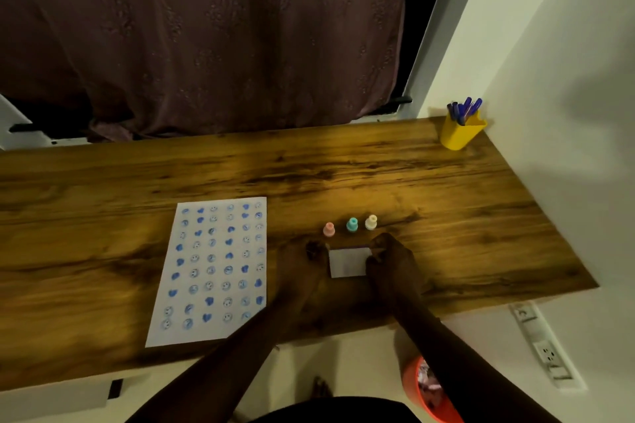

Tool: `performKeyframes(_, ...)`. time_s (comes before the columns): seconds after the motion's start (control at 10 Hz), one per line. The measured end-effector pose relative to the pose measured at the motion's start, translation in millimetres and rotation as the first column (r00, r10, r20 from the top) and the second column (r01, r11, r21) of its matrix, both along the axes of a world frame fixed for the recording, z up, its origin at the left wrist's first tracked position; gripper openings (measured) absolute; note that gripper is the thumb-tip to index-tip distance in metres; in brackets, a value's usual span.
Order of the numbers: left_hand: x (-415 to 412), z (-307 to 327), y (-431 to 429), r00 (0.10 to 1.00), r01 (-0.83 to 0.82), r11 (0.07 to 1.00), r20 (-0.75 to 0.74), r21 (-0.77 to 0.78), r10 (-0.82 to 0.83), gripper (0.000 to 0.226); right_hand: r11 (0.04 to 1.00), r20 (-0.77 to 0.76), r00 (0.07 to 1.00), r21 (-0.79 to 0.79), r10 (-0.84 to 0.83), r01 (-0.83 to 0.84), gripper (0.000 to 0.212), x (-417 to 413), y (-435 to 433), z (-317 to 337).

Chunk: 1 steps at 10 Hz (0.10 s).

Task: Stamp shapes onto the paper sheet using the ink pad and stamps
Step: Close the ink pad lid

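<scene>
A white paper sheet (216,271) lies on the wooden desk (378,175), covered with several rows of blue stamped hearts and smiley faces. To its right stand three small stamps in a row: pink (329,229), teal (352,224) and cream (371,221). Just in front of them lies the ink pad (347,262), a small white rectangular case with its lid shut. My left hand (311,259) grips its left edge and my right hand (390,259) grips its right edge. Both hands are dark and hard to make out.
A yellow cup (460,132) with several blue pens stands at the desk's far right corner by the wall. An orange bin (429,388) sits on the floor below the desk's front edge. A dark curtain hangs behind the desk.
</scene>
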<state>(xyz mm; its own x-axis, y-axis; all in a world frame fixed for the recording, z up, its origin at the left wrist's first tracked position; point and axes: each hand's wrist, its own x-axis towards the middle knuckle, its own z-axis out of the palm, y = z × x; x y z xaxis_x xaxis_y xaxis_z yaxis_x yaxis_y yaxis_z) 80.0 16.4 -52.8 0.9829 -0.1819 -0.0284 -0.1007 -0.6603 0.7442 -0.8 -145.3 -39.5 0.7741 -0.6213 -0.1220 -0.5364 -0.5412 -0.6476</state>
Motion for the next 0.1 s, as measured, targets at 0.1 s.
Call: performKeyframes(0.1,19.8,19.3,14.8,0.986,-0.016,0.999,0.166,-0.052,0.024,0.021,0.989,0.139,0.983,-0.104,0.123,-0.109,0.034,19.1,12.6,23.5)
